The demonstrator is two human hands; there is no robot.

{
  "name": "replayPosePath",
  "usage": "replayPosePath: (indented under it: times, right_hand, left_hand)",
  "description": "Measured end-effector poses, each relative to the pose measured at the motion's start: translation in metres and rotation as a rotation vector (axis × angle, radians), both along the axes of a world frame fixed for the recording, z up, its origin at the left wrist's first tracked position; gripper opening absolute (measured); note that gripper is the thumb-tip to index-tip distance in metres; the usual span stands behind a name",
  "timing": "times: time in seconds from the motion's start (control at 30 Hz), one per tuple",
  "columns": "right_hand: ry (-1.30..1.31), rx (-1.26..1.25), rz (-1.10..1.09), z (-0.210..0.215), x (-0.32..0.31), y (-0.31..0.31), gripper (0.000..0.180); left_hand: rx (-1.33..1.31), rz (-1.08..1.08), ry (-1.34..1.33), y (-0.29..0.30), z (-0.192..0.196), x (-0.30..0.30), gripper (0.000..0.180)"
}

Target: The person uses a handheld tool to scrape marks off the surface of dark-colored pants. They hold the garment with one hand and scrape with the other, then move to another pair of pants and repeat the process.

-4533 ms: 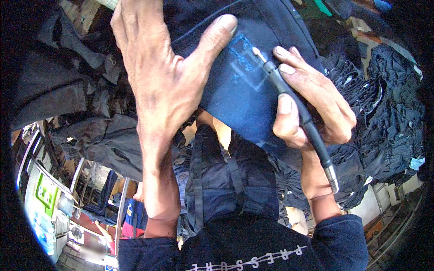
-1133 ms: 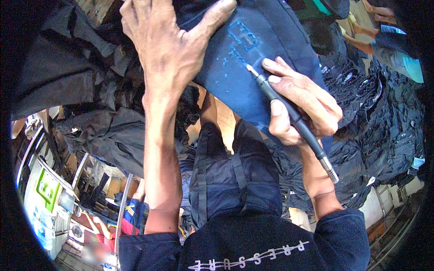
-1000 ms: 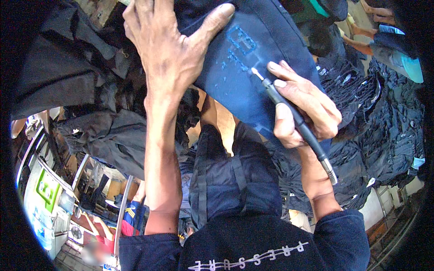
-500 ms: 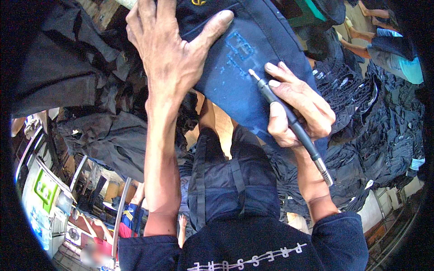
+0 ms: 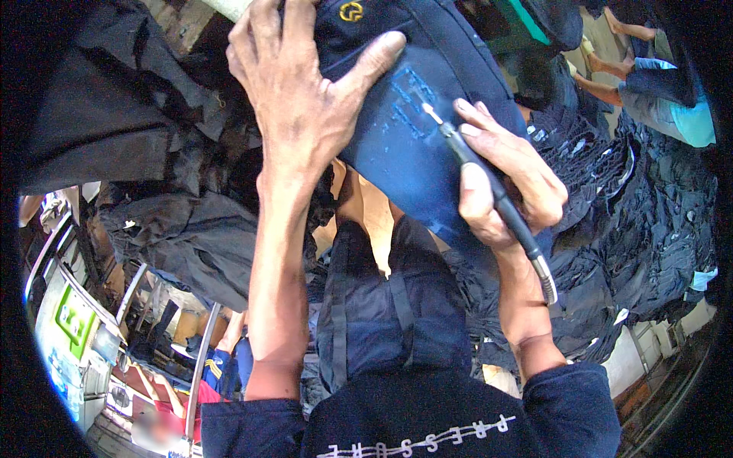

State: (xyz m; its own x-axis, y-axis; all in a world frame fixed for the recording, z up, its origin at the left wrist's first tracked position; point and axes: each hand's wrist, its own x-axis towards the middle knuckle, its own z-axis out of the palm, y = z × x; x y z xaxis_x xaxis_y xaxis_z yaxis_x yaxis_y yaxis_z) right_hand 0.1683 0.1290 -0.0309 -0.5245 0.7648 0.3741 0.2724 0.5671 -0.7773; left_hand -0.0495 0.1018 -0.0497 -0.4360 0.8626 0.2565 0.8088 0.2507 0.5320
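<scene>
A navy denim garment (image 5: 405, 168) is spread out in front of me, with a small yellow emblem near its top and a worn, lighter blue patch (image 5: 412, 99) of frayed threads. My left hand (image 5: 294, 99) lies on the garment with the thumb stretched out toward that patch. In my right hand (image 5: 511, 175) is a black pen grinder (image 5: 489, 179), gripped like a pen, its pale tip at the lower right edge of the frayed patch. A metal spring sleeve ends the tool near my wrist.
Heaps of dark garments (image 5: 634, 229) cover the right side, and more dark cloth (image 5: 99, 114) hangs at the left. Bare legs of other people (image 5: 611, 65) show at the upper right. Another person in red (image 5: 175, 401) is at the lower left, beside a metal rail (image 5: 202, 366).
My left hand and the garment have shifted slightly right and down. The grinder's tip has moved slightly up the frayed patch, and its rear end has swung a little left.
</scene>
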Motion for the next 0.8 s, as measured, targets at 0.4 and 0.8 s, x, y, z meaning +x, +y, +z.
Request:
replayPosePath:
  times: [0.4,0.8]
  right_hand:
    - [-0.038,0.027,0.068,-0.006,-0.012,0.004,0.026]
    - [-0.068,0.039,-0.037,-0.004,-0.014,0.003,0.026]
  left_hand:
    - [0.054,-0.009,-0.014,0.000,-0.001,0.001,0.062]
    - [0.008,0.014,-0.029,0.003,0.002,0.004,0.063]
